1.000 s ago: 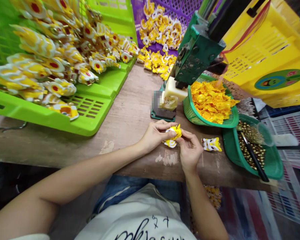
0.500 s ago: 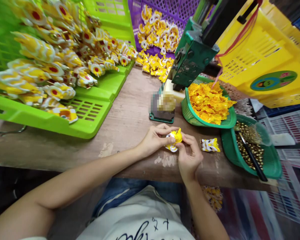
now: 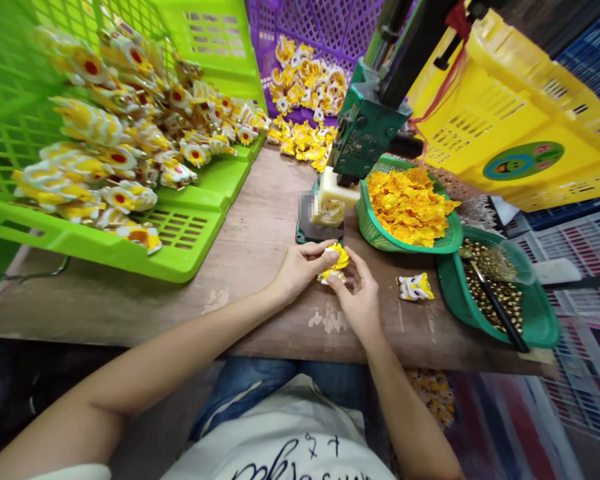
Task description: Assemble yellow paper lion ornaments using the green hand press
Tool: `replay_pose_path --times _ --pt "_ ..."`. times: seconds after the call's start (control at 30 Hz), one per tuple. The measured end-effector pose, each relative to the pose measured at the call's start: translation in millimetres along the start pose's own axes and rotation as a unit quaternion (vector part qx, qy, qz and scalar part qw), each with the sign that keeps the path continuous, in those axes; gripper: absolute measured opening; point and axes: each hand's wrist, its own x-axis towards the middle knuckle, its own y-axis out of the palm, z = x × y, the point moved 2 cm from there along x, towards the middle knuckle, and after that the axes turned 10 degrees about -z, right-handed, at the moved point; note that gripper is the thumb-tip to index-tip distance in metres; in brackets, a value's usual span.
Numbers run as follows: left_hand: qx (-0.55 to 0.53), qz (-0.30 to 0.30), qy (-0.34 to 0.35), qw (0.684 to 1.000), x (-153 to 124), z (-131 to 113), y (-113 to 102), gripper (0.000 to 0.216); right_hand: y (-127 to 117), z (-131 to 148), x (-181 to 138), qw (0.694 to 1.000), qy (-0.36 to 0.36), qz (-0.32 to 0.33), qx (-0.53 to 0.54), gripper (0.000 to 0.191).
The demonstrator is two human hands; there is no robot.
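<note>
Between both hands is a small yellow-and-white plastic figure (image 3: 336,259), held just in front of the press base. My left hand (image 3: 300,270) pinches it from the left, thumb and fingers closed on it. From the right, my right hand (image 3: 359,293) grips its lower side with thumb and forefinger. Fingers cover part of the figure, so its full shape is hidden. To the right of my right hand, a yellow-and-white animal-face piece (image 3: 415,287) lies on the wooden table (image 3: 260,267). The green hand press (image 3: 367,127) with a cream block (image 3: 336,197) stands right beyond my hands.
At left, a bright green crate (image 3: 180,263) holds many yellow-and-white figures. A purple crate (image 3: 325,23) with yellow parts stands behind. At right are a green basket (image 3: 375,230) of yellow pieces, a green tub (image 3: 543,320) of gold beads with a black-handled tool (image 3: 500,313), and a yellow crate (image 3: 460,133).
Both hands have moved slightly left and toward the press with the figure, and it is turned differently between the fingers. The camera view has shifted a little.
</note>
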Motion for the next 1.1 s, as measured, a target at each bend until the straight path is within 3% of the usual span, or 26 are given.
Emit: replay_pose_path --times 0.13,0.23,0.33,0.43,0.57,0.7,0.83,0.93,1.0,1.1 --pt "0.077 0.042 0.053 0.995 -2 -1 0 0.042 -8 2 8 0.976 0.136 0.002 0.171 0.034" --pt "0.064 0.047 0.038 0.996 -2 2 1 0.051 -11 9 11 0.933 0.243 0.013 0.265 0.018" --pt "0.047 0.05 0.015 0.998 -1 2 3 0.05 -8 14 10 0.891 0.323 -0.02 0.317 0.012" --pt "0.019 0.067 -0.008 0.998 -3 -1 5 0.043 -2 14 6 0.862 0.374 -0.042 0.338 0.018" --pt "0.0 0.059 0.011 0.998 -4 -6 5 0.035 0 12 3 0.855 0.377 -0.045 0.353 0.021" --pt "-0.029 0.042 0.025 0.998 -4 -6 4 0.035 -3 16 -3 0.875 0.329 0.032 0.353 0.023" --pt "-0.049 0.044 0.055 0.996 -5 -7 3 0.034 -5 20 -11 0.921 0.233 0.106 0.293 0.047" --pt "-0.038 0.035 0.097 0.994 -2 -7 3 0.032 -6 17 -9 0.977 0.096 0.053 0.18 0.056" --pt "-0.024 0.0 0.122 0.992 3 -6 -1 0.03 -6 15 -3 0.997 -0.024 -0.002 0.079 0.055" --pt "0.007 -0.104 0.165 0.981 18 -3 -12 0.019 1 20 13 0.972 -0.205 -0.051 -0.104 0.046"
